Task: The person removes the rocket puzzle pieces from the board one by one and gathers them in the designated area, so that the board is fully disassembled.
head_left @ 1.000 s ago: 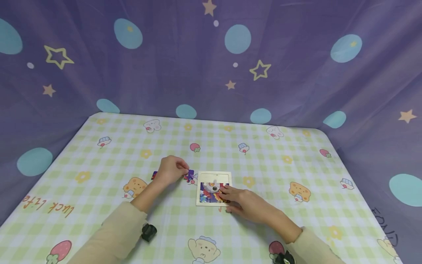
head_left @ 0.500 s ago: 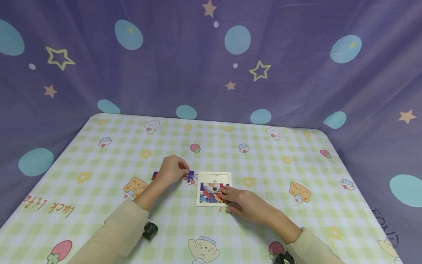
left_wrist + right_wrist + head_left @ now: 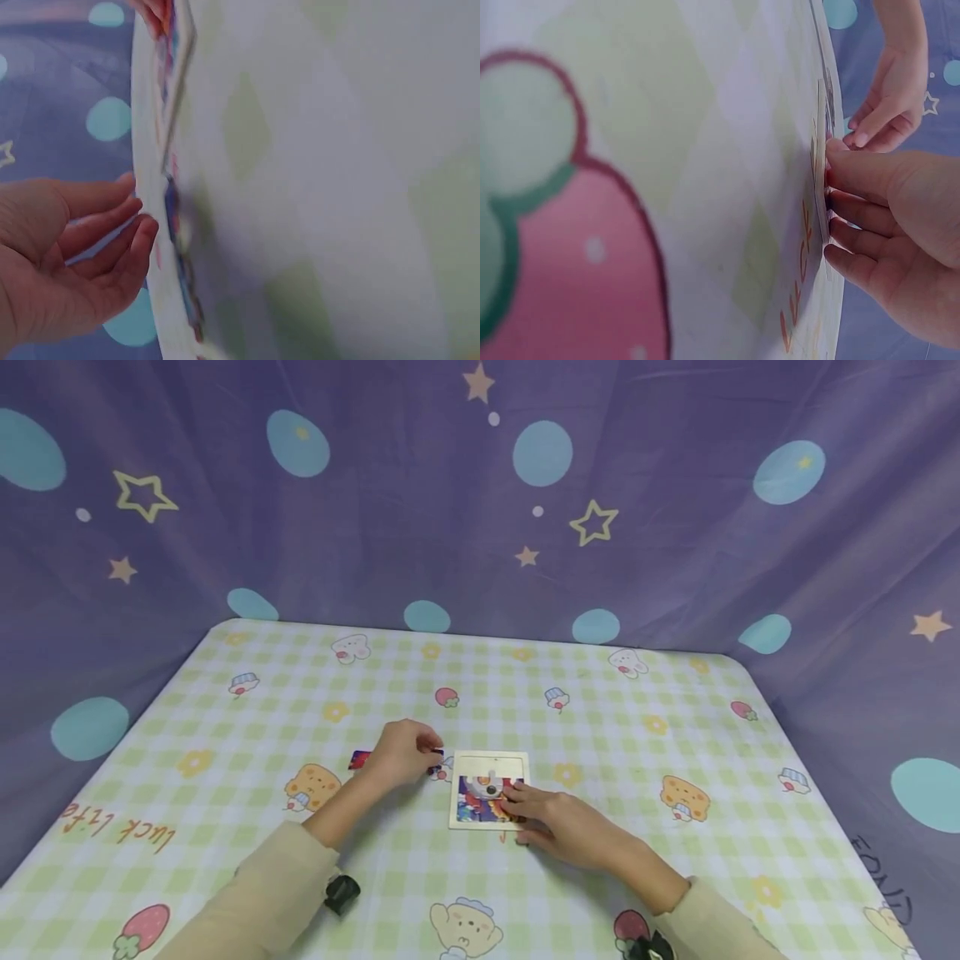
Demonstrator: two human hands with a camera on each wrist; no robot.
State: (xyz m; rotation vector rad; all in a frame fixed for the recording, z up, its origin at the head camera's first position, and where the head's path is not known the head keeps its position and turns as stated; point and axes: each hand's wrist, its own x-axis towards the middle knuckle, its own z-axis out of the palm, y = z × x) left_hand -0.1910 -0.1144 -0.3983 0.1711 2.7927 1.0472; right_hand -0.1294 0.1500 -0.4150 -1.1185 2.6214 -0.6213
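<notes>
A jigsaw puzzle board [image 3: 453, 810] with a pale frame lies mid-table in the head view. Colourful pieces, with part of an animal's face, fill its near part; bare backing shows at the far end. My right hand [image 3: 564, 825] rests on its right side, fingertips on the picture. In the right wrist view those fingers [image 3: 859, 240] meet the board's edge. Left of the board, my left hand [image 3: 405, 752] hovers over loose puzzle pieces [image 3: 174, 214], partly hidden beneath it. The left wrist view shows its fingers loosely bent, apart from the pieces and holding nothing.
Another red and purple puzzle piece [image 3: 359, 759] lies left of my left hand. A green checked tablecloth [image 3: 480, 718] with printed cartoons covers the table. Behind hangs a purple curtain [image 3: 420, 510]. Dark straps [image 3: 342, 893] show near both sleeves.
My left hand has shifted slightly right and turned, its fingers coming away from the purple piece they were pinching. My right hand stays on the board. The head view has drifted slightly.
</notes>
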